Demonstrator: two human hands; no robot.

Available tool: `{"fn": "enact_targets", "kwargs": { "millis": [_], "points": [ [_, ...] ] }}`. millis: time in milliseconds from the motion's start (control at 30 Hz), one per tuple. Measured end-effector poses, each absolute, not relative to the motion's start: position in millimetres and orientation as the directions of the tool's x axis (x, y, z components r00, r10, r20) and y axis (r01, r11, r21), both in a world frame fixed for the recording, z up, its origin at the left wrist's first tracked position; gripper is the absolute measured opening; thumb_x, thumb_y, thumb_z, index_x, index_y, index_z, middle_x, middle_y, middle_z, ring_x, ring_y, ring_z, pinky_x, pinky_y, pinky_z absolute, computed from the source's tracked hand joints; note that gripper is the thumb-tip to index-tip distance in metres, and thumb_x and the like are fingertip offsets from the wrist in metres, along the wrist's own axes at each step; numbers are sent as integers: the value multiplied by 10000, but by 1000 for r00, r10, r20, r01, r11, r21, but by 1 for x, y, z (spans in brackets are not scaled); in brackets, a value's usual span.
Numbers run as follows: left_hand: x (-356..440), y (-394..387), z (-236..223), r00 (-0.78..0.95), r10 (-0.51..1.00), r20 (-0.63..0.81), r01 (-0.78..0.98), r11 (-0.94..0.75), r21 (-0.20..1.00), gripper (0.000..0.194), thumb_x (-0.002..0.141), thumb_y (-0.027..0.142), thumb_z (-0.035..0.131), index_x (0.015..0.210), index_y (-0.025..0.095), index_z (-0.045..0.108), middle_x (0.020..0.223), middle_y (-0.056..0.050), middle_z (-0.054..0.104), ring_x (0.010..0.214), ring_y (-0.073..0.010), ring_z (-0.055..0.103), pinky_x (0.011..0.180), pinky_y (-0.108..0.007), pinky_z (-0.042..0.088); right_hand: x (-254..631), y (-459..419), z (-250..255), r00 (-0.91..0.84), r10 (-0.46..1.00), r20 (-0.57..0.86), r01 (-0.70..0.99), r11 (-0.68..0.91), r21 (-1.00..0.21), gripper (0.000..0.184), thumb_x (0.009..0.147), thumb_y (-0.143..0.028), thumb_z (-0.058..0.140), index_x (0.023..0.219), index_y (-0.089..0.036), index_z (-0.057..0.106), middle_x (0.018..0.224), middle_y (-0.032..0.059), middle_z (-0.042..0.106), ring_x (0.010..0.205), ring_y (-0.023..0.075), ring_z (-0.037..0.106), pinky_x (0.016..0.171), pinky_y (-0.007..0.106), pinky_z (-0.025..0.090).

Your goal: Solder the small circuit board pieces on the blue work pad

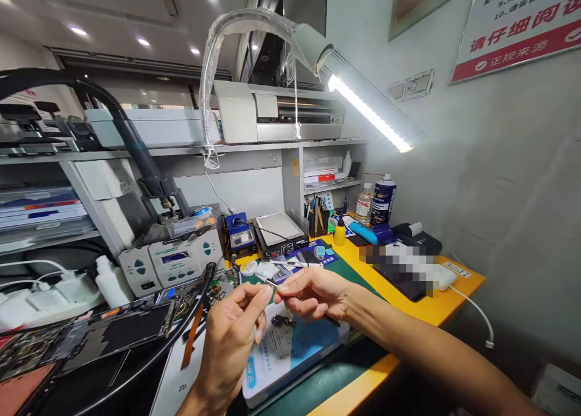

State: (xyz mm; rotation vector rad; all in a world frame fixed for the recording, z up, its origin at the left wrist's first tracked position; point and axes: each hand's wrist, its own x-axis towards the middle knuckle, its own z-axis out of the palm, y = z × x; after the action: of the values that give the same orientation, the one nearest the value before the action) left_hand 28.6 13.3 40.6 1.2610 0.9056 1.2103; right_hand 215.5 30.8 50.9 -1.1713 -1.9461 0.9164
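Note:
My left hand [236, 328] and my right hand [313, 292] meet above a white and blue box [308, 346], thumbs and forefingers pinched close together. A tiny thin piece [271, 283], partly pale and partly dark, shows between the fingertips; its kind is too small to make out. The other fingers of my right hand are loosely curled. Just below the hands, a small cluster of dark parts [284, 321] lies on top of the box. The box rests on a green mat [354, 277].
A grey rework station [175, 261], blue soldering station [240, 231] and flat heating plate [279, 231] stand behind. Circuit boards and phone parts [127, 337] crowd the left, crossed by a black hose [175, 337]. Bottles [384, 198] stand at the back right; a lamp [370, 110] hangs above.

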Motion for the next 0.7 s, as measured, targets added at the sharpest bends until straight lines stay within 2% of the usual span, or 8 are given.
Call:
{"fn": "enact_targets", "kwargs": {
  "millis": [67,133,200,333,467,600,700],
  "points": [
    [30,17,37,159,983,96,-160,-70,985,393,711,496,810,720,135,654,455,70,437,434,-49,333,465,-183,270,205,24,47,-296,920,255,441,369,-819,280,964,-351,625,777,-143,622,672,-52,559,519,83,500,476,210,413],
    [30,20,34,133,989,68,-161,-46,986,392,706,492,814,713,141,638,454,73,427,439,-52,324,459,-180,256,192,15,44,-205,919,337,451,395,-801,277,896,-257,675,659,-168,563,704,-16,536,637,114,487,543,228,391],
    [30,20,32,104,993,55,-169,-36,985,374,699,472,823,741,144,648,464,75,431,452,-52,328,467,-173,261,185,9,45,-171,915,365,445,403,-800,268,850,-204,685,622,-177,548,703,1,526,663,128,462,548,232,364],
    [28,17,35,109,990,86,-176,-65,982,387,697,489,828,776,141,678,487,66,456,468,-55,352,478,-171,289,196,17,56,-285,918,275,391,374,-841,294,931,-266,538,673,-160,628,585,-17,516,482,100,416,429,211,335],
    [28,16,37,155,984,87,-172,-59,983,443,662,531,845,781,142,670,504,59,481,454,-55,354,450,-175,260,211,29,63,-415,884,216,358,377,-854,233,894,-239,555,718,-146,677,551,-33,531,385,76,356,367,196,317],
    [28,20,32,145,989,14,-204,16,979,431,650,510,856,724,157,620,490,77,440,459,-50,321,467,-165,285,198,19,55,-266,908,324,395,409,-822,279,885,-268,603,628,-159,603,571,-39,418,529,100,368,467,211,312],
    [28,21,30,128,991,-25,-215,52,975,408,679,503,839,730,163,620,492,78,432,462,-54,320,468,-163,288,187,11,48,-166,907,388,424,421,-802,274,829,-193,662,592,-178,527,649,-24,411,627,120,337,535,230,319]
  ]
}}
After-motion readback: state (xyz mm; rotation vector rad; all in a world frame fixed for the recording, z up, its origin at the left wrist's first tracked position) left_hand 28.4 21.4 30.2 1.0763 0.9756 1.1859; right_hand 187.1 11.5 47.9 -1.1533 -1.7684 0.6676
